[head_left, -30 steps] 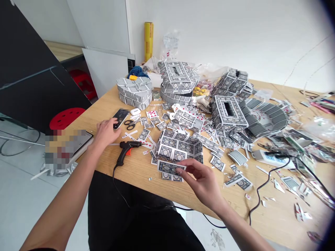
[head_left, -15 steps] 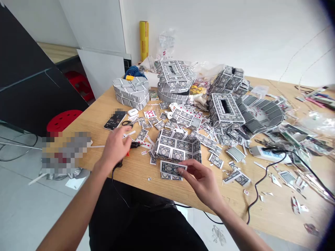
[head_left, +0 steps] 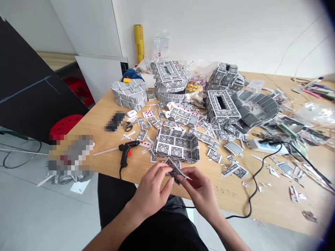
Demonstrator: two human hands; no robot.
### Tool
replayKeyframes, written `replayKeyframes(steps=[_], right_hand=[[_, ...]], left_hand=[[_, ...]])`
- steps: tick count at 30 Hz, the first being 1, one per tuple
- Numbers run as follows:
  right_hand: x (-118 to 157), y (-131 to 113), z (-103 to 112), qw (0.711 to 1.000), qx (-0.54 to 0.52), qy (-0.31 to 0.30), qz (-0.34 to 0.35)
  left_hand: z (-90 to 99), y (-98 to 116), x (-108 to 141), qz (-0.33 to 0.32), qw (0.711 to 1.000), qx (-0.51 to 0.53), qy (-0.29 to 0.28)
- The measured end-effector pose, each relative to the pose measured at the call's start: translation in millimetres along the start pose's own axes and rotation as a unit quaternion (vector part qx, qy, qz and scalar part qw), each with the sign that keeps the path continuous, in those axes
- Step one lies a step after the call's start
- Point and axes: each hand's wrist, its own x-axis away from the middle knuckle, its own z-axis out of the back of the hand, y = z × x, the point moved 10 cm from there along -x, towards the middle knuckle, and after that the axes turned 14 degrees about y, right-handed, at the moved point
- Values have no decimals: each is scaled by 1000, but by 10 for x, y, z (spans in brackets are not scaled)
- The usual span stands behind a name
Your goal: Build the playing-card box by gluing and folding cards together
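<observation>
Between my hands, above the table's front edge, is a folded playing-card strip [head_left: 173,168] with a dark patterned back. My right hand [head_left: 200,190] pinches its right end between thumb and fingers. At its left side, the fingers and thumb of my left hand [head_left: 154,190] close on it too. Just beyond the hands sits an open rectangular box [head_left: 178,144] covered in patterned cards. Another card piece lies partly hidden under the strip. To the left, a black hot glue gun [head_left: 125,153] with an orange trigger rests on the table, its nozzle towards the box.
Scissors [head_left: 128,126], a phone [head_left: 115,122] and a white earphone case [head_left: 132,113] lie at left. Card-covered boxes [head_left: 222,108] stand behind scattered card scraps. At right, a power strip [head_left: 267,146] has a black cable [head_left: 252,188] running over the table's front edge.
My left hand has left the glue gun and come right to the card strip. The strip, flat before, is now bent and nearer to me. The view has shifted slightly.
</observation>
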Motion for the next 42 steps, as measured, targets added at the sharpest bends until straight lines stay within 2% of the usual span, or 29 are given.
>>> replayKeyframes(steps=[1,3,5,7,9,12,15,18,21,27,30,35,39,42], right_hand=[[19,30,44,1000,4,11,0],[48,91,150,999,15,32,-3],[71,149,243,998,21,49,-14],[92,195,293,997,19,61,-31],[115,228,286,996,15,70,-49],[151,249,191,995,16,74,-67],[176,241,125,994,23,85,-69],[185,243,157,992,27,98,-71],[176,251,296,989,37,122,-75],[107,233,509,985,64,133,-88],[57,167,546,985,68,132,-91],[-12,4,558,984,72,136,-85],[-23,-39,476,985,69,126,-90],[4,-45,370,985,66,118,-103]], left_hand=[[73,-57,-66,-10,1000,-5,0],[359,-321,-285,-14,998,-56,26],[718,-809,-556,24,983,-179,37],[1099,-1308,-814,62,967,-242,56],[1395,-1752,-997,94,951,-288,67],[1568,-2187,-1108,118,938,-319,62],[1532,-2380,-1110,121,938,-321,55],[1472,-2476,-1094,121,939,-316,56],[1449,-2535,-1083,119,942,-309,57],[1438,-2515,-1087,114,950,-288,50],[1514,-2400,-1127,108,953,-272,74],[1802,-2165,-1102,114,953,-244,138],[1930,-1984,-870,140,953,-210,166],[1853,-1775,-600,167,955,-181,165]])
